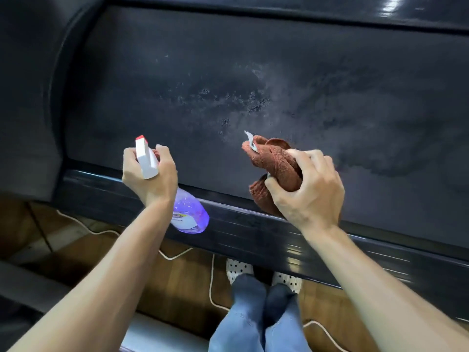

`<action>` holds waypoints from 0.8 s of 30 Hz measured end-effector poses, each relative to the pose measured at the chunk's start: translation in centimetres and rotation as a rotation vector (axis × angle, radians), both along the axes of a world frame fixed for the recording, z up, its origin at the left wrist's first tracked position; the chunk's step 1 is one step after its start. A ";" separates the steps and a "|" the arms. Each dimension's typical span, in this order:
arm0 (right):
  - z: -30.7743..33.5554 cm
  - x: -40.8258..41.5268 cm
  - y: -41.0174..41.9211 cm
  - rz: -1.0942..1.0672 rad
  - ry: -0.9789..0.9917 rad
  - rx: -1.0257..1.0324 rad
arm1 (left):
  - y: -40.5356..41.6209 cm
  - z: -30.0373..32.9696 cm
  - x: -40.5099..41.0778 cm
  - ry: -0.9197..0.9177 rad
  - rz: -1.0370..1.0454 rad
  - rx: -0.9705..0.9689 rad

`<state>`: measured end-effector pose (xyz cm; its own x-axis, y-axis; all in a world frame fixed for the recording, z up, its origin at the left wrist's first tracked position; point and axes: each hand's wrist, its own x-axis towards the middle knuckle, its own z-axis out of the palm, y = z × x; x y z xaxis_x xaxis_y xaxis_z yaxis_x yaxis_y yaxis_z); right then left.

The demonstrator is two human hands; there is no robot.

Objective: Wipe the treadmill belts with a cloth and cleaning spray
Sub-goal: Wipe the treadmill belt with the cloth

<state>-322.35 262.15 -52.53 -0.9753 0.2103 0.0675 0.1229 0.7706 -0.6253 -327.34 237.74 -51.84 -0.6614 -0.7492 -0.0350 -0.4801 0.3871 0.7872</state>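
Dim, soft picture; glare on the far rail [396, 6]; wide-angle bending at edges.

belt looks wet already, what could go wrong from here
The belt shows patchy wet marks; more spray from the bottle in the left hand might pool. The bunched cloth in the right hand may only smear. The white cord near the feet could snag.

The treadmill belt [279, 97] runs off the right edge, so no idea how long it goes. Spray bottle [189, 214] is half buried behind the left hand [149, 171], trigger not visible, label too blurry to read. Cloth [274, 163] is bunched up, its lower part tucked behind the right hand [307, 189].
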 end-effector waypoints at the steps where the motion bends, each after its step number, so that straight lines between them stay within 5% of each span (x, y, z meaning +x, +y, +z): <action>1: 0.1 -0.1 0.6 0.006 -0.014 0.018 | 0.8 0.5 0.1 0.011 -0.007 -0.003; 14: -1.6 -0.9 2.8 0.007 0.022 0.024 | 2.0 0.2 -0.1 0.042 -0.141 -0.100; 24: -4.2 -9.1 -4.5 0.038 0.169 0.104 | -4.9 -3.1 -7.7 0.137 -0.264 0.050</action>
